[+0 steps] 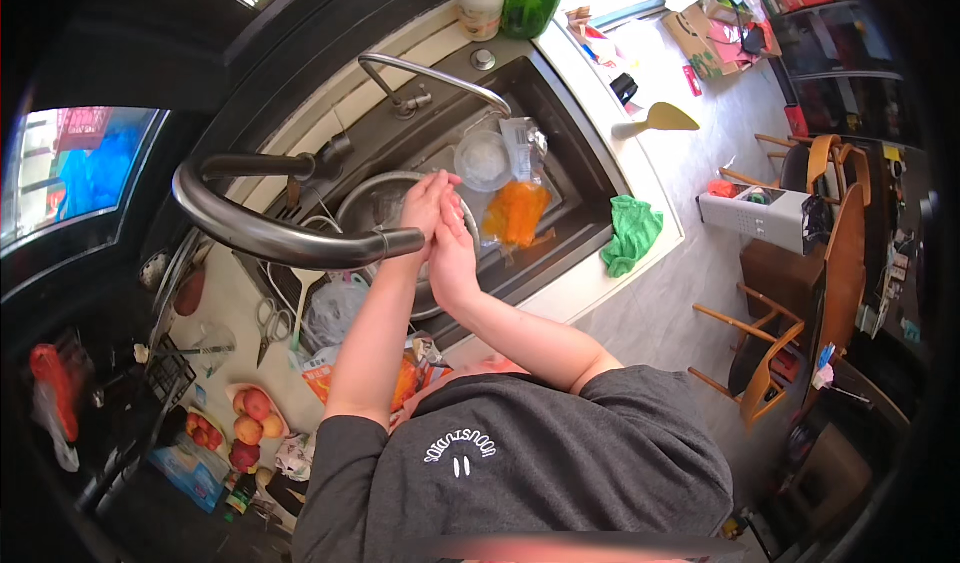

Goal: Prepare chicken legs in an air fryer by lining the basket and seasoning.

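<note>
My left hand [424, 204] and my right hand [454, 259] are pressed palm to palm over the sink [577, 165]. Their inner sides are hidden, so whether anything lies between them does not show. Below them sits a round metal bowl [358, 197], partly covered by my hands and the tap. The thick steel spout of a tap [300, 244] ends close beside my left wrist. Just past my fingertips stands a clear plastic tub [480, 164]. Next to it lie a silvery plastic wrapper [523, 143] and a clear bag with something orange [519, 212].
A thin second tap [442, 73] arches over the sink's back. A green cloth [632, 236] lies on the right-hand counter edge, and a paddle-shaped utensil [664, 118] juts past it. Left of my arms are scissors [273, 328], a plastic bag [337, 309] and fruit [253, 416].
</note>
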`<state>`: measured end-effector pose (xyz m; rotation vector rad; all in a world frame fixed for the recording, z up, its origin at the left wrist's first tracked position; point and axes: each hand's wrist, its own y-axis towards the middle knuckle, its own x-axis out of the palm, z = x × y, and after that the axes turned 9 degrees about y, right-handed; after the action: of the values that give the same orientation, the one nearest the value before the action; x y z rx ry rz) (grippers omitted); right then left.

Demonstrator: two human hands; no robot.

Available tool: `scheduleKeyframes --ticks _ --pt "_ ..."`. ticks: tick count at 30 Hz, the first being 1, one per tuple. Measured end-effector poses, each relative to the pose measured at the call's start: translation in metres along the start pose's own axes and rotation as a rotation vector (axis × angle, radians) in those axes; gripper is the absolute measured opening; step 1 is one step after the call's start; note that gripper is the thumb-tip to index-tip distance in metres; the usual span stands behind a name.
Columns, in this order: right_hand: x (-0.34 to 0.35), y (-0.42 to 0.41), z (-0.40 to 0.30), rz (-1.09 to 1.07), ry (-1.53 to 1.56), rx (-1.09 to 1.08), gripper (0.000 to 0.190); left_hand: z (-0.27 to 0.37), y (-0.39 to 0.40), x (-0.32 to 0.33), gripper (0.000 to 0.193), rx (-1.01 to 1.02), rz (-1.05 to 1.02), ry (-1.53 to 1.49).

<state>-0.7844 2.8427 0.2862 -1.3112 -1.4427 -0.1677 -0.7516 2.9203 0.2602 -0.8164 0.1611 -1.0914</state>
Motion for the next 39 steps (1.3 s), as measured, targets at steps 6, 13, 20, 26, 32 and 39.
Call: scheduleKeyframes --ticks 6,13,20,26,32,39 --pt "-0.005 -0.014 0.002 -0.231 -0.524 -0.159 0.053 -0.020 0.022 -0.030 0.052 -0.030 -0.192 -0.075" --pt "-0.041 0.053 0.009 -0.003 -0.073 0.165 0.062 -0.013 -0.040 0.035 0.070 0.068 -0.029 0.228" --pt "0.006 0.003 0.001 -0.026 -0.382 0.145 0.048 -0.011 -0.035 -0.004 0.063 0.226 0.119 0.135" --pt "-0.048 0.029 -0.009 -0.059 0.143 0.394 0.037 -0.017 -0.029 -0.027 0.035 0.196 -0.205 -0.269" --pt "-0.070 0.026 -0.015 0.026 0.185 0.442 0.029 -0.033 -0.023 0.001 0.021 0.226 0.030 -0.374" --pt "-0.030 0.009 -0.029 -0.370 -0.961 -0.066 0.029 -0.048 0.004 -0.018 0.031 0.118 0.296 -0.627"
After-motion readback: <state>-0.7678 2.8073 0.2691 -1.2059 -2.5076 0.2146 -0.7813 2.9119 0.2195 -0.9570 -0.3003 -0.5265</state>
